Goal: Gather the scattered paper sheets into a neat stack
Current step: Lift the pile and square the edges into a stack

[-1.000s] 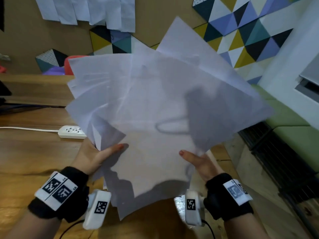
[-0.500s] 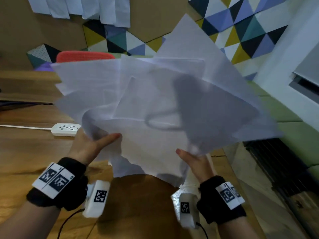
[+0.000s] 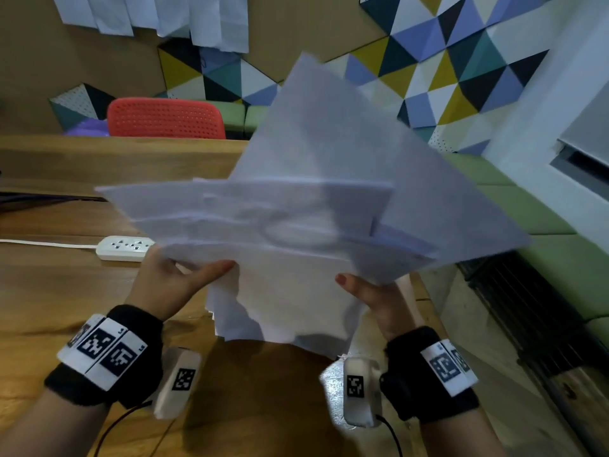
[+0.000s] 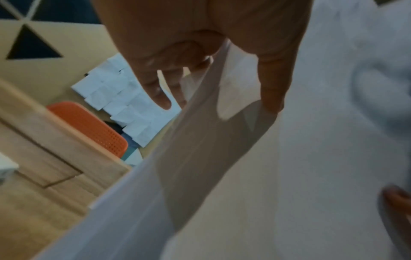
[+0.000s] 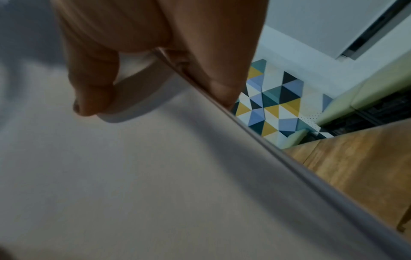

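Note:
A loose, fanned bundle of white paper sheets [image 3: 306, 225] hangs in the air above the wooden table [image 3: 59, 291], tilted away from me with corners sticking out at different angles. My left hand [image 3: 178, 275] pinches its lower left edge, thumb on top and fingers underneath. My right hand [image 3: 369, 288] pinches the lower right edge the same way. In the left wrist view the thumb [image 4: 273, 88] lies on the sheets [image 4: 289, 176]. In the right wrist view the thumb [image 5: 91, 88] presses on the paper [image 5: 111, 176] and the fingers [image 5: 220, 79] are behind its edge.
A white power strip [image 3: 123, 247] with its cord lies on the table left of the bundle. A red chair [image 3: 164, 118] stands behind the table. Paper notes [image 3: 158, 14] hang on the wall. A green bench [image 3: 543, 232] and the floor lie to the right.
The bundle has tipped forward and lower, from nearly facing me to lying flatter. Both hands keep their hold on the near edge and have moved farther apart.

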